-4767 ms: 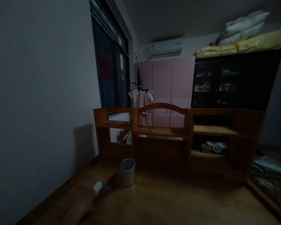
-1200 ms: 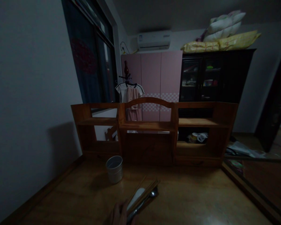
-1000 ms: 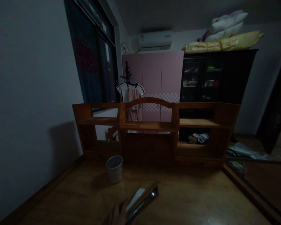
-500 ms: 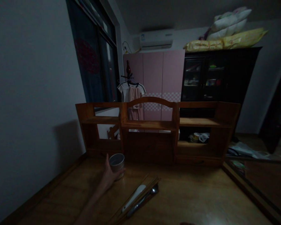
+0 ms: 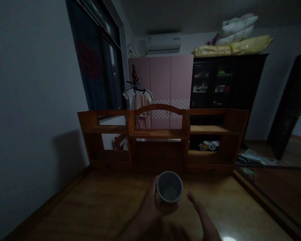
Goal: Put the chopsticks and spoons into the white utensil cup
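Note:
A grey metal cup [image 5: 169, 189] is held up over the wooden tabletop, tilted so that its open mouth faces me. My left hand [image 5: 154, 204] wraps round it from the left and below. Inside, the cup looks bare, though the light is dim. My right hand [image 5: 202, 214] is just right of the cup, apart from it, its fingers spread and partly blurred. No chopsticks or spoons show now; the hands and cup cover much of the table's middle.
A wooden shelf unit [image 5: 158, 134] stands along the table's [image 5: 90, 204] far side. The white wall [image 5: 35, 117] borders the left, and a raised wooden edge [image 5: 261, 202] runs along the right. Beyond are a pink wardrobe [image 5: 160, 77] and a dark cabinet [image 5: 248, 83].
My left hand has brought the cup from the back left of the table toward me and to the right. My right hand has come into view. The chopsticks and spoons no longer show.

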Available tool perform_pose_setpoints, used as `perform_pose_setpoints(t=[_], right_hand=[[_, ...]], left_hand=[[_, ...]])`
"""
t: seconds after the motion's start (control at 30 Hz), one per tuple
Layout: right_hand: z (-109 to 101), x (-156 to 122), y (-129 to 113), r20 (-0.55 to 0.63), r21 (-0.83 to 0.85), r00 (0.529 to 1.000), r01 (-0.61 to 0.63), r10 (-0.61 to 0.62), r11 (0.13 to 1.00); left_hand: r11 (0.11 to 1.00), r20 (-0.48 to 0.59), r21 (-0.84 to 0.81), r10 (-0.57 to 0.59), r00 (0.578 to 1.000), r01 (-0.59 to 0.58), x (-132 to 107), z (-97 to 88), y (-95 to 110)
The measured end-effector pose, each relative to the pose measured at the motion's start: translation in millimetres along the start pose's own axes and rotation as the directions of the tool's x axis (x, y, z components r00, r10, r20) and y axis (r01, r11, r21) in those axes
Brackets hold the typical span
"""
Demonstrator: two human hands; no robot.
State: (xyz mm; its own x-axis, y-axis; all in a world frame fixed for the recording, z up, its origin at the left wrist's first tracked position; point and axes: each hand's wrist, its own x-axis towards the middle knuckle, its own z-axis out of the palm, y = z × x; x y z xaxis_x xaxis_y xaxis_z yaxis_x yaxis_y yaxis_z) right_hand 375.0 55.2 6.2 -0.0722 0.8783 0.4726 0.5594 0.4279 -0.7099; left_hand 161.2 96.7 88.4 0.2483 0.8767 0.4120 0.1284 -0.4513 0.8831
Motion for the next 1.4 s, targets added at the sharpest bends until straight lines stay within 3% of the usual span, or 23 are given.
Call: perform_pose_setpoints(t=[0.03, 0.13, 0.23, 0.33, 0.43, 0.53, 0.63, 0.73, 0.93, 1.1, 1.17, 1.23, 1.3, 1.33, 1.4], right_hand=[[0.0, 6.3, -1.1, 0.031, 0.048, 0.999, 0.012, -0.014, 0.999], [-1.5, 22.2, -5.6, 0.073, 0.24, 0.997, -0.002, -0.016, 0.971], [-5.0, 35.0, -5.6, 0.048, 0.309, 0.998, -0.053, 0.04, 0.95], [-10.0, 46.8, 4.9, 0.012, 0.286, 0.997, -0.079, 0.079, 0.955], [-13.3, 57.7, 23.1, 0.0, 0.297, 0.998, -0.065, 0.068, 0.953], [-12.2, 66.6, 40.7, 0.005, 0.309, 0.998, -0.063, 0.064, 0.949], [-7.7, 72.8, 52.4, 0.035, 0.302, 0.996, -0.092, 0.085, 0.949], [-2.2, 75.6, 55.6, 0.064, 0.32, 0.993, -0.113, 0.098, 0.941], [7.6, 73.4, 46.8, 0.077, 0.301, 0.983, -0.181, 0.165, 0.936], [9.8, 73.2, 56.3, 0.138, 0.296, 0.977, -0.197, 0.162, 0.935], [4.4, 73.2, 55.1, 0.059, 0.244, 0.987, -0.158, 0.148, 0.957], [-5.6, 72.2, 43.2, -0.155, 0.117, 0.984, -0.071, 0.089, 0.991], [-17.2, 70.2, 21.7, -0.375, -0.043, 0.926, 0.018, -0.033, 0.999], [-21.7, 69.0, 9.1, -0.428, -0.119, 0.895, 0.085, -0.128, 0.989], [-24.8, 66.8, -14.2, -0.416, -0.235, 0.845, 0.258, -0.337, 0.937]], left_hand=[[1.0, 0.043, -0.014, 0.027, 0.999, -0.026, -2.5, 13.9, 6.4], [0.999, 0.035, -0.018, 0.03, 0.999, -0.03, -3.7, 41.2, 6.6], [0.999, 0.05, 0.032, -0.011, 0.999, 0.01, 4.7, 43.7, -8.8], [0.981, 0.193, 0.195, -0.033, 0.981, -0.006, 18.3, 21.2, -29.8], [0.94, 0.214, 0.34, -0.072, 0.974, -0.005, 29.3, -17.3, -59.8], [0.917, 0.304, 0.398, -0.121, 0.945, -0.011, 31.8, -54.3, -97.8], [0.908, 0.318, 0.419, -0.162, 0.934, 0.014, 26.0, -74.4, -129.2], [0.916, 0.351, 0.4, -0.129, 0.927, -0.024, 16.5, -76.5, -142.2], [0.923, 0.396, 0.376, -0.072, 0.916, -0.089, 5.1, -68.6, -138.0], [0.918, 0.386, 0.382, -0.054, 0.921, -0.106, 3.2, -70.1, -138.6], [0.919, 0.383, 0.38, -0.054, 0.922, -0.104, 2.8, -70.6, -139.4], [0.922, 0.378, 0.373, -0.048, 0.925, -0.105, 2.8, -70.9, -139.3], [0.924, 0.391, 0.368, -0.049, 0.919, -0.107, 3.2, -71.2, -138.4], [0.924, 0.4, 0.367, -0.052, 0.915, -0.108, 3.5, -71.3, -137.9], [0.924, 0.412, 0.366, -0.053, 0.91, -0.111, 4.0, -70.8, -137.7]])
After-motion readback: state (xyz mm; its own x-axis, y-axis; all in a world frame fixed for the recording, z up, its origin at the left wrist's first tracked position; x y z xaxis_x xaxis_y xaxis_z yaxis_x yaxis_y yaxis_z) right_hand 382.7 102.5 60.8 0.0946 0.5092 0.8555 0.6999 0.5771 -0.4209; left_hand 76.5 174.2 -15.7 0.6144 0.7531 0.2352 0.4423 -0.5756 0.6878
